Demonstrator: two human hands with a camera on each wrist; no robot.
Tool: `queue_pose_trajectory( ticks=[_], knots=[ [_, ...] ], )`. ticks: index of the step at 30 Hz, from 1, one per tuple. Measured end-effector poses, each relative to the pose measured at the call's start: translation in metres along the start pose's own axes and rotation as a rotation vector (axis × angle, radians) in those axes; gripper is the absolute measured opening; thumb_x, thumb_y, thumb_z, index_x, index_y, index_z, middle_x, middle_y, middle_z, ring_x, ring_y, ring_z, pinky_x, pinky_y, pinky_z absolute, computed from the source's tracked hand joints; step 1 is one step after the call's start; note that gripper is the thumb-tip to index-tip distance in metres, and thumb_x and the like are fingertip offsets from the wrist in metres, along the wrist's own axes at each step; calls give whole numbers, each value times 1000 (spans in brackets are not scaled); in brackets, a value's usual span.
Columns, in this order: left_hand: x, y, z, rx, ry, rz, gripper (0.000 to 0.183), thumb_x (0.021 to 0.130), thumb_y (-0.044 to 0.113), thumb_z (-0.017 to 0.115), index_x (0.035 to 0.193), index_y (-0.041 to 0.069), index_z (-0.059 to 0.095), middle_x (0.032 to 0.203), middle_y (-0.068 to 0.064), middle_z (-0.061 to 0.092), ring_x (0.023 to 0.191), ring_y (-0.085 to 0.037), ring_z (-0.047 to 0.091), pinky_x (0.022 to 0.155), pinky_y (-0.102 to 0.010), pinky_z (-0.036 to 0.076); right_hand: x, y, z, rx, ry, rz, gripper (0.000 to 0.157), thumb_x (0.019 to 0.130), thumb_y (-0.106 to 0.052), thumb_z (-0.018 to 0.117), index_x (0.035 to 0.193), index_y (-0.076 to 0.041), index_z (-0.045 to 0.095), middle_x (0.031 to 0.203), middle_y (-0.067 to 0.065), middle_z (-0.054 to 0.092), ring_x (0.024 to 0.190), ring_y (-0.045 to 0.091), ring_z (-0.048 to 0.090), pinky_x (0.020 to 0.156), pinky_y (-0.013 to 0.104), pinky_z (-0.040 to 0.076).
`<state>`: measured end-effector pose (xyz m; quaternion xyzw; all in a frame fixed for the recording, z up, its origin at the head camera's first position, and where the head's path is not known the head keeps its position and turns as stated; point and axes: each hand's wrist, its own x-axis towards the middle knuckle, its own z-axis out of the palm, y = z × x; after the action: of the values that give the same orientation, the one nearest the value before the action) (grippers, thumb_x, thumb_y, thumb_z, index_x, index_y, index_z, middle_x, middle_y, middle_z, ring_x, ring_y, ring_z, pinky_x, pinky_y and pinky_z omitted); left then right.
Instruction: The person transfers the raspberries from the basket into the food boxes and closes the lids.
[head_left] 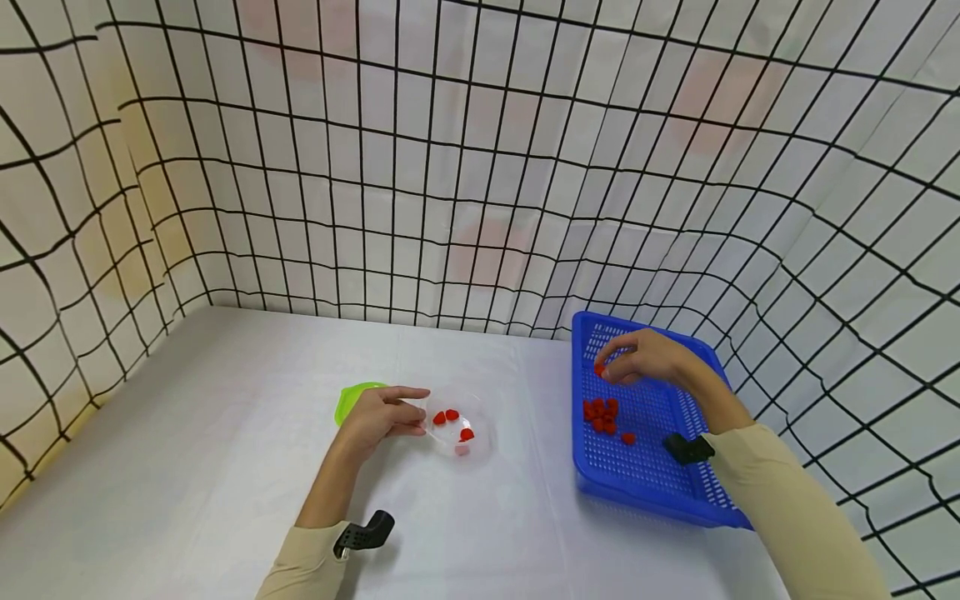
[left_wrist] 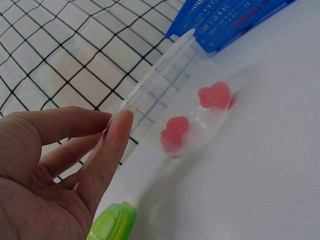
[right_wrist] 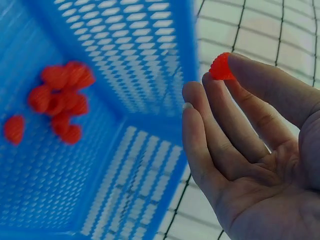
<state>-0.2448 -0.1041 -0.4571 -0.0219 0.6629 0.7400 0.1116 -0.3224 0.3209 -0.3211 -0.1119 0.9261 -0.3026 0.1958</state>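
My left hand [head_left: 375,419] pinches the rim of a clear plastic bowl [left_wrist: 162,82] between thumb and fingers. The bowl looks tilted in the left wrist view, its base near the white surface. A few red raspberries [head_left: 452,414] lie inside it. Over the far left part of a blue basket [head_left: 637,497], my right hand [head_left: 647,357] holds one raspberry [right_wrist: 220,67] between thumb and fingertips. Its other fingers are loosely bent. Below this hand, a cluster of raspberries [right_wrist: 62,90] sits on the basket floor, with a single raspberry [right_wrist: 14,129] apart from it.
A bright green plastic piece [head_left: 351,403] lies just behind the left hand, partly covered by it. Black wire mesh [head_left: 420,167] over white sheeting stands at the back and sides of the white table [head_left: 187,467]. Each wrist wears a black device [head_left: 365,533].
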Motion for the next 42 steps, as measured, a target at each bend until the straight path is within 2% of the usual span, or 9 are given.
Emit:
queue_pose_trajectory(
  ticks=[4, 11, 23, 30, 42],
  knots=[
    [1, -1, 0, -4, -1, -1, 41, 90, -1, 70, 130, -8, 64, 96, -25, 73, 66, -18, 74, 71, -27, 64, 2, -21, 5, -10, -6, -66, 28, 93, -21, 73, 118, -8, 73, 113, 12, 75, 99, 24, 72, 90, 41, 62],
    [1, -1, 1, -4, -7, -7, 41, 90, -1, 70, 130, -7, 64, 89, -18, 73, 66, -18, 74, 71, -27, 64, 13, -53, 18, -22, -30, -143, 24, 91, -19, 74, 113, -8, 74, 103, 9, 78, 94, 20, 73, 87, 38, 63],
    [1, -1, 1, -13, -6, -16, 42, 89, -1, 70, 130, -7, 64, 95, -25, 72, 65, -18, 73, 70, -27, 64, 32, -98, 48, -33, -70, -186, 19, 92, -18, 72, 109, -10, 75, 102, 8, 78, 93, 21, 73, 88, 38, 62],
    [1, -1, 1, -18, -4, -9, 42, 89, -2, 70, 130, -8, 64, 97, -27, 72, 65, -18, 73, 70, -27, 64, 44, -116, 70, -35, -109, -211, 18, 91, -18, 74, 107, -11, 76, 102, 6, 78, 96, 23, 74, 90, 40, 62],
    [1, 1, 0, 19, 15, -17, 38, 91, 1, 69, 129, -5, 66, 100, -27, 73, 67, -19, 74, 71, -26, 64, 62, -132, 109, -27, -170, -210, 15, 88, -15, 77, 102, -12, 77, 95, 2, 79, 89, 18, 74, 86, 38, 63]
  ],
)
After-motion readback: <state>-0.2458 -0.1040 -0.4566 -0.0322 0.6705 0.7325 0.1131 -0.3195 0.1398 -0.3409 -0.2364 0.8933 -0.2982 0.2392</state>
